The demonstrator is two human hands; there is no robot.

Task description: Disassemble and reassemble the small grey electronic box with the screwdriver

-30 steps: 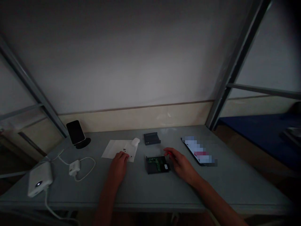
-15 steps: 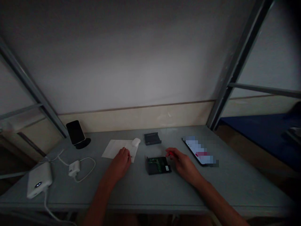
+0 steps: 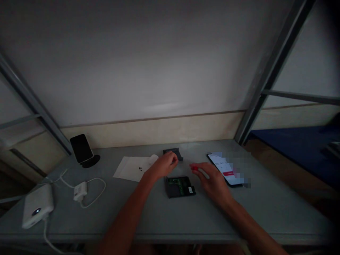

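Observation:
My left hand point(image 3: 166, 164) hovers in front of a dark plastic cover point(image 3: 176, 153), its fingers pinched together. Whatever they hold, if anything, is too small to make out. Between thumb and fingers of my right hand point(image 3: 211, 179) is a small red object point(image 3: 194, 168), whose kind does not show. Just below both hands, an opened dark device with a green circuit board point(image 3: 182, 186) lies on the table. Several tiny dark pieces, perhaps screws point(image 3: 140, 169), rest on a white paper sheet point(image 3: 124, 168), beside a white rounded item point(image 3: 153, 158) partly behind my left arm.
On the right lies a phone with a lit screen point(image 3: 221, 166). A dark-screened phone on a stand point(image 3: 81, 148) occupies the back left of the grey table point(image 3: 159, 216). A white power bank point(image 3: 38, 205) and a white adapter with cable point(image 3: 80, 191) are at the left.
My left hand has moved right from the paper to the space before the dark cover, uncovering the tiny dark pieces. My right hand stays beside the device, still with the red object.

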